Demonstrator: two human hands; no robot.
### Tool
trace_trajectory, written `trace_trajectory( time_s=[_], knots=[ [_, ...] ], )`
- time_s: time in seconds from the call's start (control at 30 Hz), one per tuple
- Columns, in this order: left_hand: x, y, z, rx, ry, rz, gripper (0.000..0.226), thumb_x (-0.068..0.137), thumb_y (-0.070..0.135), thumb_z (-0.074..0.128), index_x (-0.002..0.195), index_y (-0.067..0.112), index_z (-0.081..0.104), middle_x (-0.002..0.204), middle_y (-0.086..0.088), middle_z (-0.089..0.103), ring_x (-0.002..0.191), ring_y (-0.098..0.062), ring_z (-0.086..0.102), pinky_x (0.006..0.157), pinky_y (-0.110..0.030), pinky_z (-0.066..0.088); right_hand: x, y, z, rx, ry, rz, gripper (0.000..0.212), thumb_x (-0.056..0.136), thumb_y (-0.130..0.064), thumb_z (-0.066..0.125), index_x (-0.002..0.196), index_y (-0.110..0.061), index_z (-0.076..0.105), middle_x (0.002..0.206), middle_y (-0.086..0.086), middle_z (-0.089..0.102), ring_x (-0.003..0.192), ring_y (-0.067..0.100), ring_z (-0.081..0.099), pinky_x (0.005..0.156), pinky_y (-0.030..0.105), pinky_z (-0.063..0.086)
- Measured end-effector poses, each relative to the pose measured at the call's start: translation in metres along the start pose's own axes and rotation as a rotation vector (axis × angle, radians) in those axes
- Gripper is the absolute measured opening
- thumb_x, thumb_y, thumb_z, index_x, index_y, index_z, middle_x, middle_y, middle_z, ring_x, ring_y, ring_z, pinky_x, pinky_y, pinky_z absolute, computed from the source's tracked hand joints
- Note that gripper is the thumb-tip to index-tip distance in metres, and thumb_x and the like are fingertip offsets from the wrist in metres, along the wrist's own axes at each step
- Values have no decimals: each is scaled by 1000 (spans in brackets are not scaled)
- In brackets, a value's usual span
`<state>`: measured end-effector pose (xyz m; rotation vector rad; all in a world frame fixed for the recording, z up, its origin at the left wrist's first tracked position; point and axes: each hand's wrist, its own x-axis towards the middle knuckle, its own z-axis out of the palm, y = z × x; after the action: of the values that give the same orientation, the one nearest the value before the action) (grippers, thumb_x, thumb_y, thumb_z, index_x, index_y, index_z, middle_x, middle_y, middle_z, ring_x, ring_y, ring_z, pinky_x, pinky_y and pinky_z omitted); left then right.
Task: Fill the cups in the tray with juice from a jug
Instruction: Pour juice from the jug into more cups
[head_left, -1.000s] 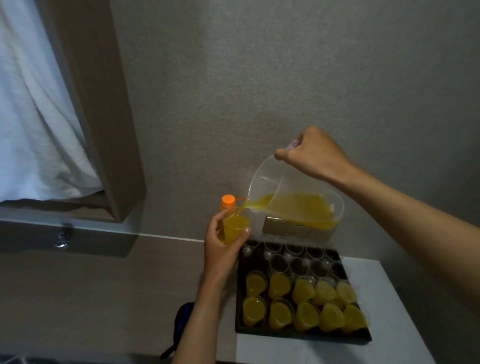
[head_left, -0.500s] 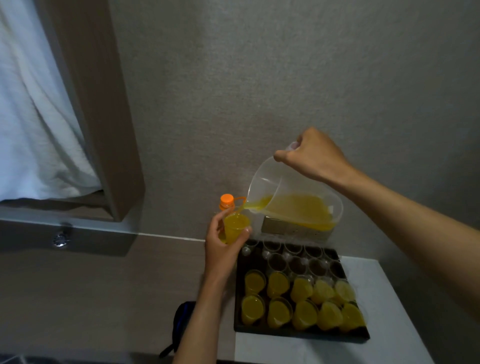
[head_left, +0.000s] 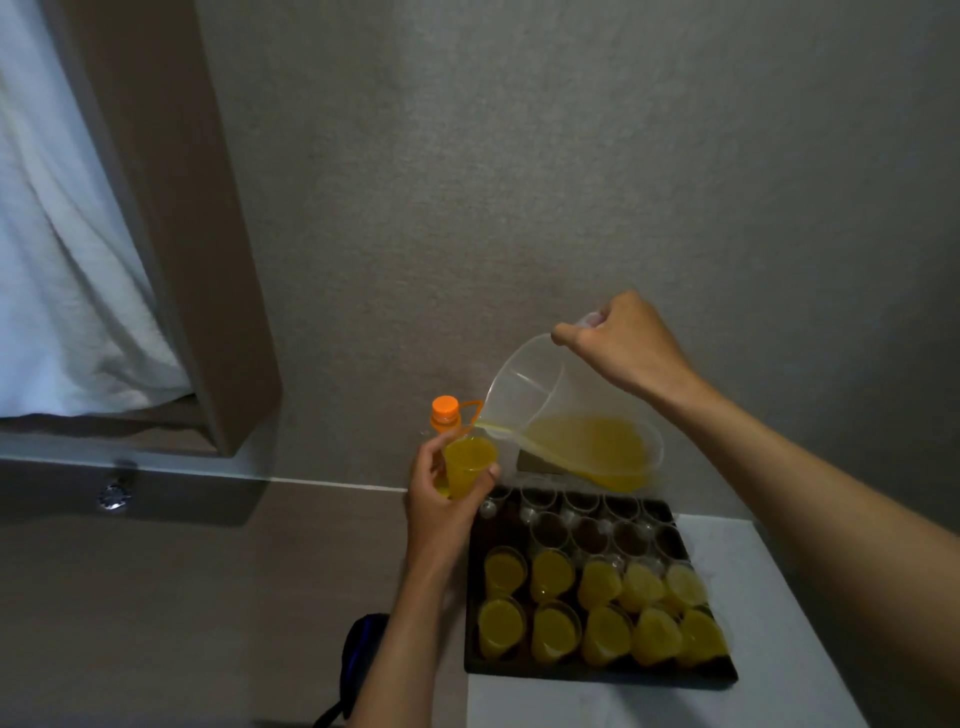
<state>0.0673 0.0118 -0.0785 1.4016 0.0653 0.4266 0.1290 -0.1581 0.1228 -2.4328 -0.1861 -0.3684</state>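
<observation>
My right hand (head_left: 623, 348) grips the handle of a clear plastic jug (head_left: 566, 415), tilted left with orange juice pooled in its lower side. A thin stream runs from the spout into a small clear cup (head_left: 467, 464), nearly full, which my left hand (head_left: 441, 514) holds up above the tray's far left corner. The black tray (head_left: 597, 673) on the white table holds two near rows of juice-filled cups (head_left: 597, 603) and two far rows of empty cups (head_left: 587, 519).
A bottle with an orange cap (head_left: 445, 410) stands behind the held cup, against the grey wall. A dark bag (head_left: 358, 649) lies left of the white table (head_left: 675, 701). A curtain and wooden frame (head_left: 182, 260) fill the left side.
The juice level in the held cup has risen and the jug's has dropped slightly. Both hands stay almost in place while the pour continues.
</observation>
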Motion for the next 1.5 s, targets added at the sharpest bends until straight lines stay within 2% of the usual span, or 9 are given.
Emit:
trace_trajectory(
  time_s=[0.33, 0.47, 0.6, 0.87, 1.0, 1.13, 1.23, 1.33, 1.5],
  knots=[
    [6, -18, 10, 66, -2, 2, 53, 78, 22, 88, 122, 32, 61, 118, 6, 69, 112, -12, 65, 92, -27, 53, -21, 35, 6, 207, 126, 96, 44, 85, -36, 69, 50, -22, 45, 45, -4, 35, 44, 17, 32, 54, 40, 39],
    [12, -25, 13, 88, -19, -24, 56, 75, 31, 88, 123, 36, 60, 122, 5, 67, 116, -17, 64, 95, -34, 54, -30, 49, 10, 294, 214, 151, 55, 87, -31, 70, 44, -23, 37, 42, -7, 32, 41, 15, 28, 55, 37, 37],
    [21, -29, 19, 81, -37, -34, 53, 81, 14, 86, 124, 26, 58, 115, 2, 70, 106, -13, 68, 84, -22, 54, -38, 64, 14, 356, 285, 196, 57, 89, -28, 70, 42, -23, 37, 40, -9, 33, 41, 14, 30, 53, 35, 33],
    [42, -38, 32, 169, -81, -70, 47, 82, 7, 82, 120, 18, 56, 103, 5, 67, 85, 4, 66, 72, -14, 51, -51, 89, 22, 458, 381, 307, 56, 88, -22, 70, 44, -23, 36, 41, -9, 31, 43, 14, 27, 52, 32, 27],
    [56, -52, 36, 254, -122, -106, 50, 81, 13, 84, 119, 21, 54, 106, -1, 66, 85, 1, 65, 72, -19, 52, -57, 101, 30, 518, 421, 353, 54, 88, -21, 70, 45, -20, 38, 43, -6, 32, 45, 17, 28, 53, 32, 28],
    [66, -64, 38, 329, -200, -128, 53, 81, 16, 84, 122, 26, 51, 117, 3, 61, 104, -8, 62, 83, -23, 52, -64, 109, 41, 597, 447, 387, 46, 88, -23, 71, 49, -11, 49, 48, 3, 40, 48, 18, 34, 53, 33, 34],
    [69, -72, 40, 391, -255, -121, 62, 81, 11, 84, 131, 21, 49, 126, 5, 57, 110, 1, 58, 84, -7, 46, -67, 112, 46, 629, 463, 412, 49, 90, -20, 71, 48, -16, 47, 45, -3, 39, 47, 16, 34, 52, 28, 34],
    [69, -78, 42, 480, -296, -123, 68, 81, 7, 83, 139, 9, 48, 125, 0, 55, 113, -9, 54, 80, 0, 40, -69, 112, 52, 648, 466, 427, 49, 91, -19, 71, 48, -16, 45, 43, -7, 39, 44, 14, 33, 48, 22, 34],
    [71, -96, 41, 631, -402, -151, 67, 73, 11, 85, 131, 7, 52, 128, -7, 57, 119, -18, 54, 94, -25, 41, -71, 114, 60, 668, 491, 471, 51, 91, -16, 69, 47, -19, 42, 40, -10, 35, 40, 10, 30, 46, 22, 34]
  ],
)
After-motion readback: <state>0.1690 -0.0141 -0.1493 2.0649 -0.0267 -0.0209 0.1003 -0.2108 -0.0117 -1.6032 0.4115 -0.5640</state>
